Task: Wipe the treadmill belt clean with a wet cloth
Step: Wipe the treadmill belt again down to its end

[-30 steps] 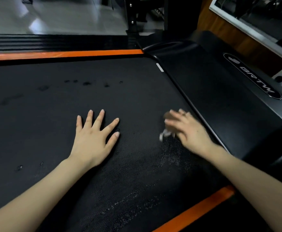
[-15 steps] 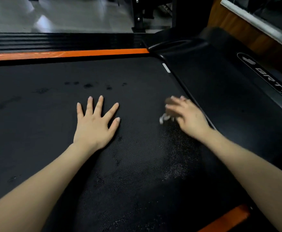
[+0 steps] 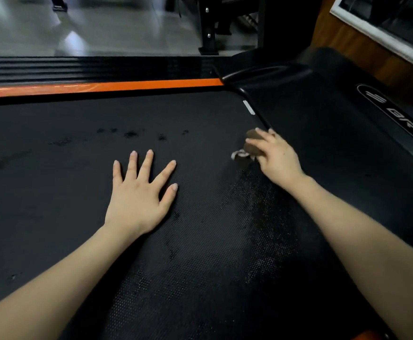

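Belt: black textured treadmill belt (image 3: 65, 204), damp streak (image 3: 257, 217) toward right edge.
Left hand (image 3: 136, 197): flat on belt, fingers spread.
Right hand (image 3: 278, 159): grips brown cloth (image 3: 251, 136) at belt's right edge; cloth mostly hidden, blurred.

Two hands are in view: the left hand (image 3: 136, 195), with all five of its fingers countable, and the right hand (image 3: 274, 155). Two bare arms lead to them, one left forearm (image 3: 53, 278) and one right forearm (image 3: 360, 229). There is one cloth (image 3: 252, 141) and one treadmill belt (image 3: 53, 192). Two orange parts show: one long strip (image 3: 102, 85) and one short piece (image 3: 365, 336). There is one small white mark (image 3: 248, 107), and one motor cover (image 3: 323, 123) with one logo badge (image 3: 397, 114). About five dark spots (image 3: 130, 134) form one row.
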